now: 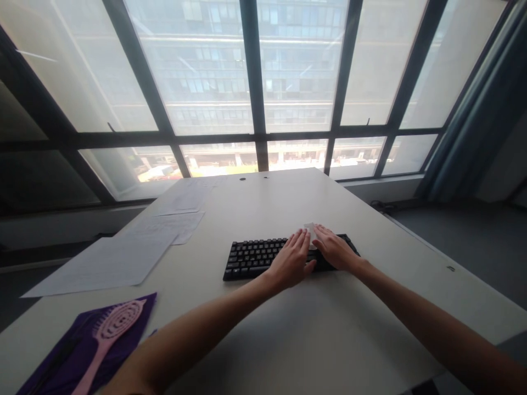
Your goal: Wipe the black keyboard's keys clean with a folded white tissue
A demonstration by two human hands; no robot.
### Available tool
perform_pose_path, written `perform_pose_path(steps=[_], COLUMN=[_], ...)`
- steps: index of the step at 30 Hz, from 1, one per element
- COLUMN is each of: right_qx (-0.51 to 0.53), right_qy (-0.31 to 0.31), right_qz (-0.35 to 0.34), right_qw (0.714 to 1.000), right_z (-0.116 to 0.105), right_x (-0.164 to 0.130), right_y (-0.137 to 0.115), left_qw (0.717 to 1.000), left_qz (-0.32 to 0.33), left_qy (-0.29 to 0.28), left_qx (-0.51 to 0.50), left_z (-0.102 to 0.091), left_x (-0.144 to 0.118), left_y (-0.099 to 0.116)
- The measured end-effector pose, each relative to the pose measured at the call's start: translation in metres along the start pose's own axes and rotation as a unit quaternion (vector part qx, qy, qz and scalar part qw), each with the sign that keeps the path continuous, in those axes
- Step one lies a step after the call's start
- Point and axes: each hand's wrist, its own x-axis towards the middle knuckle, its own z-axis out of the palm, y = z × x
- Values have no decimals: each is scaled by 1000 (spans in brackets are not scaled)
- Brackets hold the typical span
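A black keyboard (253,257) lies on the white table, partly hidden by both hands. Over its right half, a small piece of white tissue (312,237) shows between my fingers. My left hand (291,259) lies over the keys with its fingers stretched out and its fingertips at the tissue's left edge. From the other side, my right hand (332,248) has its fingers and thumb on the tissue, holding it at the keyboard's far edge. What lies under both palms is hidden.
Several printed sheets of paper (107,263) lie along the table's left side. A pink hairbrush (120,321) rests on a purple pouch (142,315) at the near left. Large windows stand beyond the table (284,200), with a blue curtain (473,109) on the right.
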Motion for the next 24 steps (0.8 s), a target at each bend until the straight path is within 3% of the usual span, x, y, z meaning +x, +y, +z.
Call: perform_pose_path(steps=[4,8,24], right_qx=[16,4,-20], right_qy=[-19,-19,-6], right_qz=[-21,-26,-31], right_qw=[999,999,999], right_z=[1,9,3], right_x=[-11,-20,-49], right_y=[11,13,-14], left_qw=[999,998,999], left_qz=[4,19,41], left_qy=[-14,-16,-24], left_qx=[-38,-51,6], left_z=[21,35,38], left_x=[27,29,19], left_y=[4,0,5])
